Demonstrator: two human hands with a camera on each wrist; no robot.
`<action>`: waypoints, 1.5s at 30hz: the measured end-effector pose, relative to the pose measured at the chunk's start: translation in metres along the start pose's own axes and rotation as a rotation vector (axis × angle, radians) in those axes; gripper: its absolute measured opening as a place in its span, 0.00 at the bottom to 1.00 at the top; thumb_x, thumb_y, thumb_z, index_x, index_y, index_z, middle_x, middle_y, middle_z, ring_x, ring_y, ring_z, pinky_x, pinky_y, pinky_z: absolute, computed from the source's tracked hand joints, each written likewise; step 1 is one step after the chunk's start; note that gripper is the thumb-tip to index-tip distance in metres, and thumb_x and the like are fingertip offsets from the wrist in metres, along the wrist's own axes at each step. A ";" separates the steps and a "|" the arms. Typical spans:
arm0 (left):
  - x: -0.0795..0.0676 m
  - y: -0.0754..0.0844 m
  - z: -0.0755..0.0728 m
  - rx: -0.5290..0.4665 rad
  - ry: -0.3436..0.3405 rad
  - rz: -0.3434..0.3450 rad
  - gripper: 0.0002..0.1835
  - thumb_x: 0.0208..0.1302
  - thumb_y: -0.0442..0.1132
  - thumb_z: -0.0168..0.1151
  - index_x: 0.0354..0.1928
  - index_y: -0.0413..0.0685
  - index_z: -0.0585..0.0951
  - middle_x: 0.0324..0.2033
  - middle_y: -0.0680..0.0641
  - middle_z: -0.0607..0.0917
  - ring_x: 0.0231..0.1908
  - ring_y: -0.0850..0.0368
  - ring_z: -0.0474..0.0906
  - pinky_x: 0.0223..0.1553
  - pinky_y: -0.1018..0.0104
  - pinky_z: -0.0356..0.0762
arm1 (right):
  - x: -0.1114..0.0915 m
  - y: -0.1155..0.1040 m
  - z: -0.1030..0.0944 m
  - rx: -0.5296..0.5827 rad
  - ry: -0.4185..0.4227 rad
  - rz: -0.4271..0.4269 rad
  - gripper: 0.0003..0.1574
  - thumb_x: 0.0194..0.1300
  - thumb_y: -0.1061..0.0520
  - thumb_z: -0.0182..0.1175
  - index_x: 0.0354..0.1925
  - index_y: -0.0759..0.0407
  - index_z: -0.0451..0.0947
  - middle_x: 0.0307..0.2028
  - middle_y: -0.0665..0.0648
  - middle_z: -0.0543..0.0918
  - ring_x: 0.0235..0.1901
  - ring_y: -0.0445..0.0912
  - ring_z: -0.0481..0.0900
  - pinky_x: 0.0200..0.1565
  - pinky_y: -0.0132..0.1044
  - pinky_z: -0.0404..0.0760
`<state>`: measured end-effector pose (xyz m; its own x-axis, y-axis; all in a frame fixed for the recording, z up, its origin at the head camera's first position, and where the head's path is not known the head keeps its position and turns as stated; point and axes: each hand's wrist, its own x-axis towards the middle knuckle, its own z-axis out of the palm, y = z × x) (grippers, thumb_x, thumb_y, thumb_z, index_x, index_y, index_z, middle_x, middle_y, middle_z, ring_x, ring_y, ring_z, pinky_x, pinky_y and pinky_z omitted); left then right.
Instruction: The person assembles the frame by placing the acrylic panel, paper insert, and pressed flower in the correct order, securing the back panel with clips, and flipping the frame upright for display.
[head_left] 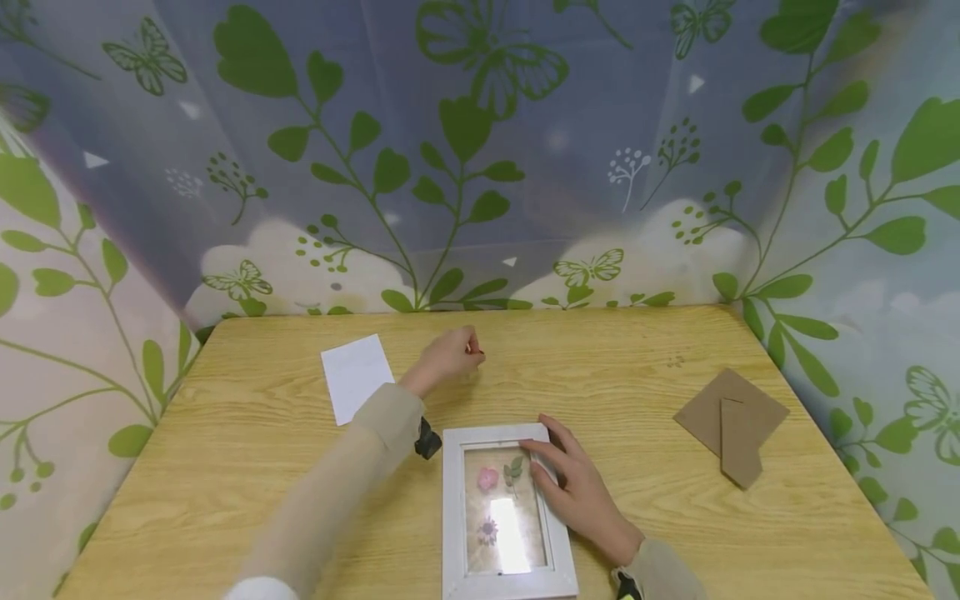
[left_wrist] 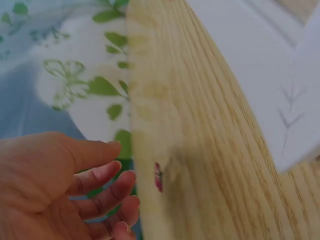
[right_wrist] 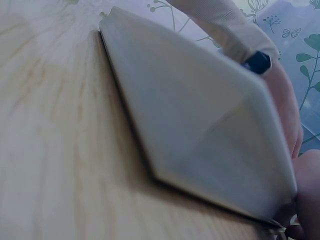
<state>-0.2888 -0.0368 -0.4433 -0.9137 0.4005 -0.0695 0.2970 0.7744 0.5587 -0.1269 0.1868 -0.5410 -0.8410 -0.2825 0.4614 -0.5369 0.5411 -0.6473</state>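
Note:
A white picture frame [head_left: 454, 508] lies near the front of the table, with a pink flower [head_left: 487, 478], a green leaf sprig [head_left: 513, 471] and a purple flower [head_left: 487, 531] inside its opening. Along its upper right side rests my right hand [head_left: 581, 492], fingers reaching onto the border. In the right wrist view the frame's pale side [right_wrist: 200, 110] fills the middle, blurred. My left hand [head_left: 447, 357] reaches past the frame toward the back. Its loosely bent fingers [left_wrist: 115, 192] hover beside a small dark red dried flower [left_wrist: 158, 177] on the table, with a gap between.
White paper [head_left: 357, 377] lies left of the left hand, beside the sleeve. A brown backing board [head_left: 697, 408] with a stand flap sits at the right. Faint small pale pieces [head_left: 676, 358] lie behind it. A patterned cloth [head_left: 525, 183] hangs along the table's back edge.

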 end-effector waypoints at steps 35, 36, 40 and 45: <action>0.032 -0.022 0.013 0.448 -0.004 -0.074 0.07 0.63 0.25 0.58 0.38 0.42 0.82 0.43 0.41 0.82 0.43 0.47 0.79 0.40 0.50 0.82 | 0.000 -0.001 -0.001 0.004 -0.001 0.016 0.19 0.67 0.61 0.63 0.56 0.52 0.82 0.69 0.67 0.66 0.67 0.61 0.66 0.61 0.58 0.69; 0.033 -0.022 0.013 0.460 -0.008 -0.063 0.07 0.63 0.25 0.59 0.37 0.42 0.82 0.42 0.41 0.82 0.42 0.47 0.79 0.40 0.50 0.82 | 0.000 -0.001 -0.001 0.006 -0.001 0.016 0.19 0.67 0.61 0.63 0.56 0.52 0.82 0.69 0.67 0.66 0.67 0.61 0.66 0.61 0.58 0.69; 0.035 -0.022 0.016 0.520 -0.018 -0.024 0.07 0.64 0.25 0.58 0.38 0.42 0.83 0.43 0.40 0.82 0.44 0.45 0.79 0.42 0.49 0.82 | 0.000 -0.002 -0.001 0.006 -0.003 0.014 0.19 0.67 0.61 0.63 0.56 0.53 0.82 0.69 0.67 0.66 0.67 0.62 0.67 0.61 0.59 0.69; 0.039 -0.029 0.023 0.573 -0.011 0.013 0.07 0.69 0.30 0.58 0.41 0.41 0.84 0.41 0.39 0.83 0.43 0.44 0.81 0.40 0.49 0.83 | 0.001 -0.002 -0.002 0.009 -0.003 0.012 0.19 0.67 0.62 0.63 0.56 0.54 0.82 0.69 0.68 0.66 0.66 0.62 0.67 0.61 0.58 0.70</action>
<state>-0.3267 -0.0320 -0.4809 -0.9069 0.4145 -0.0758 0.4141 0.9100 0.0223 -0.1262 0.1869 -0.5384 -0.8478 -0.2784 0.4515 -0.5271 0.5370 -0.6586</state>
